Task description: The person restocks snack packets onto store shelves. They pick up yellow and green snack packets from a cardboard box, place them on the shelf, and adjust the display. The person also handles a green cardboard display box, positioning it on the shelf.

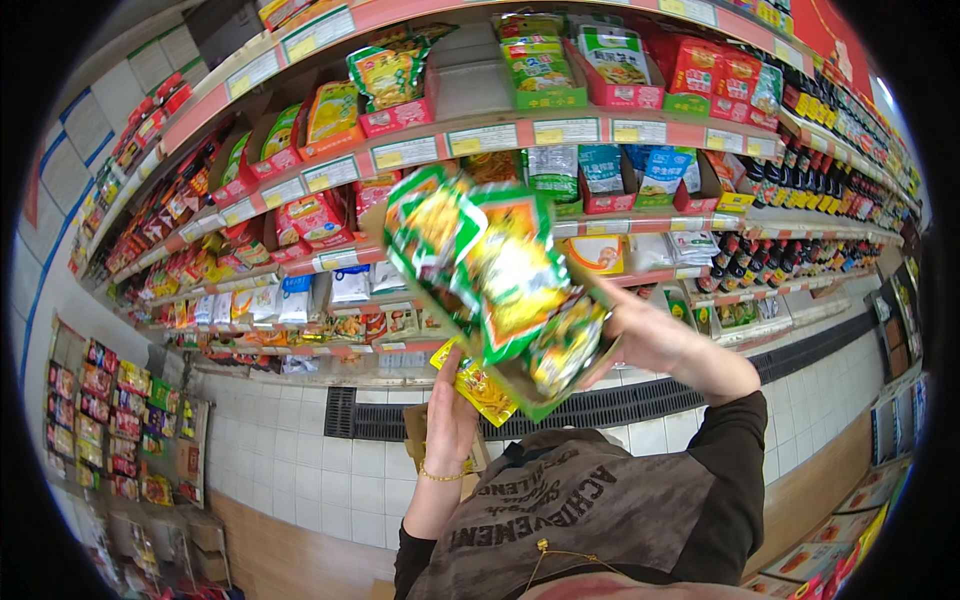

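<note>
An open display carton (541,411) with a green edge is held tilted before me, over the floor and the lower shelves. Green-edged food packets (517,277) with yellow pictures fill it, blurred by motion. My right hand (637,330) grips the carton's right end; some fingers are hidden behind it. Below the carton's left side, my left hand (450,420) holds a yellow food packet (487,394), its fingers lying over the packet's left part. Whether the left hand also touches the carton, I cannot tell.
Store shelves (480,139) with price tags curve around in front, bearing packets in cartons (547,71) and dark bottles (802,180) at right. A floor drain grate (652,401) crosses the white tiles (300,450). A cardboard box (415,431) is partly hidden behind my left hand. A packet rack (120,420) stands left.
</note>
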Available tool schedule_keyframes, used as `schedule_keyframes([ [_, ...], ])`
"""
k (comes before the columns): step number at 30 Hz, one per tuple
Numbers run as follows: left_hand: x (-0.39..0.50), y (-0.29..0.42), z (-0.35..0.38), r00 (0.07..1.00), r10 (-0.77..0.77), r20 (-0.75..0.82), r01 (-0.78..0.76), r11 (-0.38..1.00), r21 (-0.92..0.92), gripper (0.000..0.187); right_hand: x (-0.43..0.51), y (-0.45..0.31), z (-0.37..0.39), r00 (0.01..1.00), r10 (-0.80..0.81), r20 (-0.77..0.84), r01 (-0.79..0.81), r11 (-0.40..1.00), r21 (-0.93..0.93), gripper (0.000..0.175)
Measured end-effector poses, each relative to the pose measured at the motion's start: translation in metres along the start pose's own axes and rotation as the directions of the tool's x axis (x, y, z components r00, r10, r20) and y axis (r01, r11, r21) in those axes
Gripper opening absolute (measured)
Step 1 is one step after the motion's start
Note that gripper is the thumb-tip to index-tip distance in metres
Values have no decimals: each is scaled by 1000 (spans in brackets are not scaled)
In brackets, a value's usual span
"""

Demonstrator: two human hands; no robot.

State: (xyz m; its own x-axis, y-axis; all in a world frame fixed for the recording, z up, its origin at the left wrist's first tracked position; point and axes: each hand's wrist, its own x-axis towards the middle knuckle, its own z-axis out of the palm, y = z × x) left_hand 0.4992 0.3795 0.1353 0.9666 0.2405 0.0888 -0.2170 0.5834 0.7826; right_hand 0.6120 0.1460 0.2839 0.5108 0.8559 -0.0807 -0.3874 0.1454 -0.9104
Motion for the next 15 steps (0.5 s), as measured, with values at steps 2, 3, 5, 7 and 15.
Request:
schedule_keyframes([
  [2, -4, 6, 5, 999, -41, 11, 42, 999, -9, 69, 2, 25, 0, 999, -4, 43, 6, 999, -50, 84],
  [3, -9, 8, 6, 998, -58, 12, 58, 998, -10, 71, 5, 40, -2, 997, -13, 71, 19, 996, -87, 85],
  [5, -18, 8, 7, 983, -89, -162, 86, 996, -25, 70, 12, 71, -11, 988, -82, 131, 114, 959, -260, 87],
  [7, -24, 8, 12, 948, -130, -290, 129, 991, -21, 65, 17, 103, -18, 973, -159, 167, 219, 868, -445, 87],
  [15, -39, -10, -6, 885, -243, -397, 234, 970, -72, 58, 19, 185, -7, 975, -191, 117, 221, 904, -367, 86],
])
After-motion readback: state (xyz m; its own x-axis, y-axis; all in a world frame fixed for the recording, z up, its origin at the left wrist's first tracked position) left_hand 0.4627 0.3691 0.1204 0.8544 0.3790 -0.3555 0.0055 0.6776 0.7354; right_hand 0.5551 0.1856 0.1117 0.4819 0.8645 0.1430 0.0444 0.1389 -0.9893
